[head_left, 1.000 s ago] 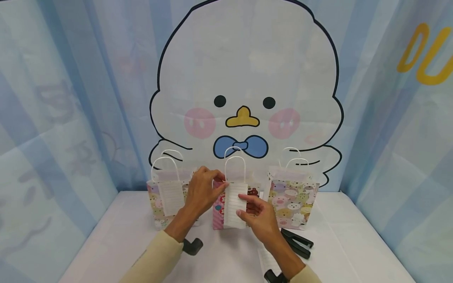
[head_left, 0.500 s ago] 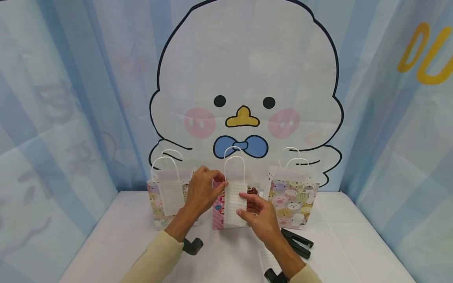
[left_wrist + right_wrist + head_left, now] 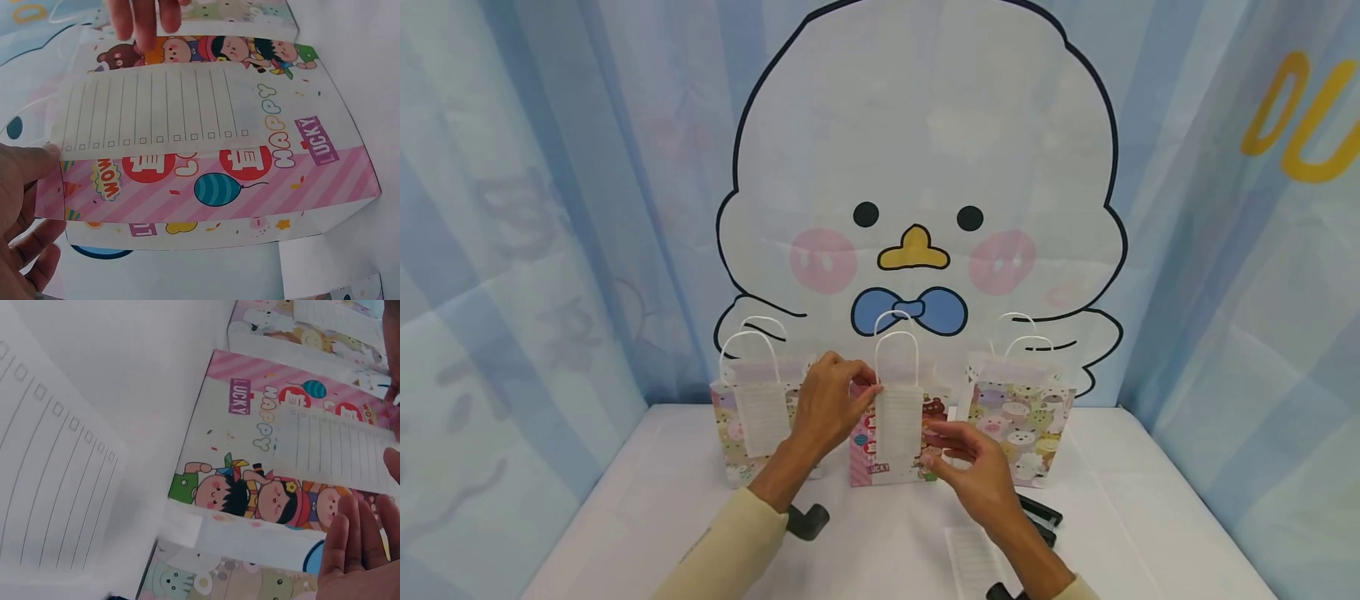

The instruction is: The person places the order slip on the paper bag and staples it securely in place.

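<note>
The left hand [image 3: 829, 404] pinches a list [image 3: 898, 423] against the top edge of the middle bag [image 3: 212, 169], thumb in front, fingers behind. The right hand [image 3: 973, 471] holds nothing, thumb and fingers parted, just beside that bag. Another bag [image 3: 1021, 433] stands beyond the right hand; a stapler [image 3: 1041, 509] lies partly hidden by the right forearm [image 3: 1028, 550].

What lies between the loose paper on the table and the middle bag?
Nothing: the right wrist view shows only bare white table between paper and bag.
</note>
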Available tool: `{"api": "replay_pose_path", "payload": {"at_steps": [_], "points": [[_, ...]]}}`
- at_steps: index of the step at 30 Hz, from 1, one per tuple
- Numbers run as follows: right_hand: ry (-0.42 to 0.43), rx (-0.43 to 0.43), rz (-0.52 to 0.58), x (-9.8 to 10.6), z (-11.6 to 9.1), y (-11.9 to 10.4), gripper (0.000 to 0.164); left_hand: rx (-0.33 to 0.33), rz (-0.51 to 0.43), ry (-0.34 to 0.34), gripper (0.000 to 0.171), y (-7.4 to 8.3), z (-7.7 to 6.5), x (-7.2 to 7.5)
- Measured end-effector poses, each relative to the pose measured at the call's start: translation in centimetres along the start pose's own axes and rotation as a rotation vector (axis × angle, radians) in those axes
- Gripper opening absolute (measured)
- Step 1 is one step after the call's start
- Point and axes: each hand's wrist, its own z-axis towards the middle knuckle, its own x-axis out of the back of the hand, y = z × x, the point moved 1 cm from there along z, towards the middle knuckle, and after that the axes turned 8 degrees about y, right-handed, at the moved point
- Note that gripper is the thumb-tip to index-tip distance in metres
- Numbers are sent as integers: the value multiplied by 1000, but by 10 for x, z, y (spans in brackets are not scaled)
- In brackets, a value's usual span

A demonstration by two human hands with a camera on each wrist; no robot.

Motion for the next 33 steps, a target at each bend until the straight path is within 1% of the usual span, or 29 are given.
{"api": "replay_pose_path", "payload": {"at_steps": [7,15,19,26,33], "points": [[17,-15,-107,21,-5,7,50,-10,-2,2,19,0,0,0],[23,2,-237,45,-11,15,54,-9,-6,1,20,0,-1,0],[26,-12,-295,57,-13,21,57,-13,-8,1,20,-1,-1,0],[29,7,-373,75,-16,30,61,-17,-16,2,19,-1,-1,0],[34,-15,-442,91,-20,37,63,-17,-20,9,18,-1,-1,-1]]}}
